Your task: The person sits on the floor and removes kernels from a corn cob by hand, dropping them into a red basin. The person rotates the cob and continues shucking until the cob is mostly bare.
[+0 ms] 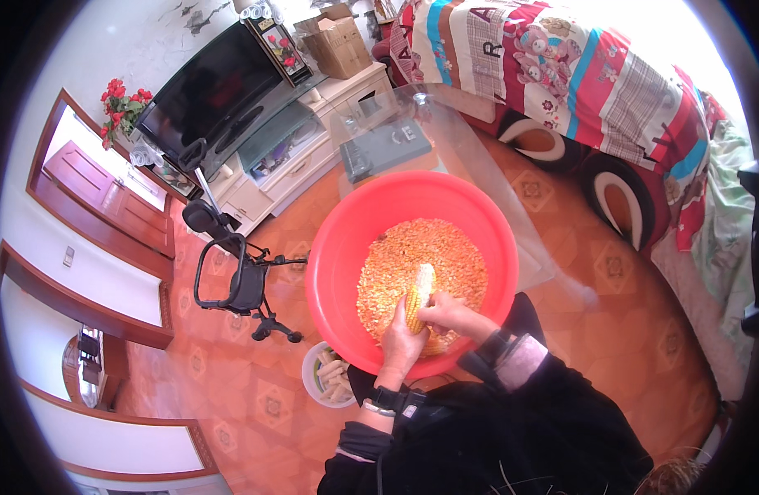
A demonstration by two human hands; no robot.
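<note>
A partly stripped ear of corn (pixel 421 296) is held over a large red plastic basin (pixel 333 247). My left hand (pixel 404 340) grips its lower part, where rows of yellow kernels remain; the upper end is a bare, pale cob. From the right, my right hand (pixel 444 311) presses its fingers against the kernels at the ear's side. Loose corn kernels (pixel 404 247) cover the basin's bottom. Under my hands, part of another yellow ear (pixel 435 348) shows at the basin's near side.
A white bucket (pixel 307 377) with several bare cobs (pixel 335 377) stands on the tiled floor, left of the basin. Beyond the basin is a glass table (pixel 466 136) bearing a dark flat box (pixel 385 148). A black wheeled frame (pixel 246 284) stands left, a covered sofa (pixel 540 74) right.
</note>
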